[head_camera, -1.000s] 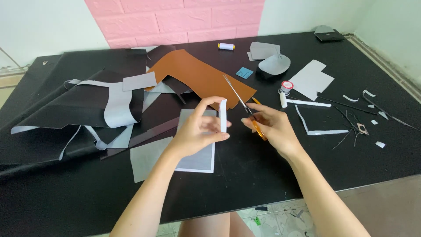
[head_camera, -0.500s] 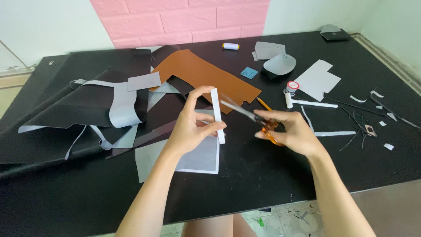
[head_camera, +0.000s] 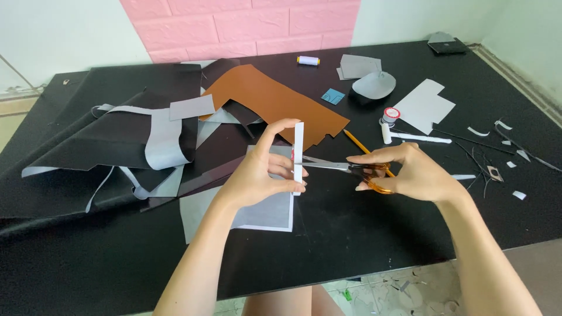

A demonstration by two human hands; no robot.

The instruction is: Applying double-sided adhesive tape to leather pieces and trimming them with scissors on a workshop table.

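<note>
A black desk [head_camera: 351, 246] fills the view, set against a pink brick wall. On its left side lies a heap of dark sheet material [head_camera: 111, 140] with grey strips [head_camera: 164, 146] draped over it; beyond the hands a brown leather-like piece [head_camera: 263, 99] lies flat, already cut to an irregular outline. A grey sheet [head_camera: 263, 213] lies under the left hand, directly below the cut.

The left hand [head_camera: 257, 178] pinches a narrow white strip [head_camera: 299, 149] between thumb and fingers [head_camera: 281, 126] and holds it upright above the desk, so its edge faces the blades square on. The right hand [head_camera: 410, 172] has its fingers closed through the orange handles of a pair of scissors [head_camera: 345, 168], held level so the blades meet the strip crosswise at about its lower third. The blades appear nearly shut on the strip, though the crossing point is too small to be sure.

To the right lie a white cut shape [head_camera: 424, 105], a grey oval piece [head_camera: 374, 85], a pencil [head_camera: 357, 141] partly hidden by the right hand, a white pen-like stick [head_camera: 418, 138], a small blue square [head_camera: 333, 96], a thread spool [head_camera: 308, 60] and scattered white offcuts [head_camera: 515, 164], pushed away from the cutting spot.
</note>
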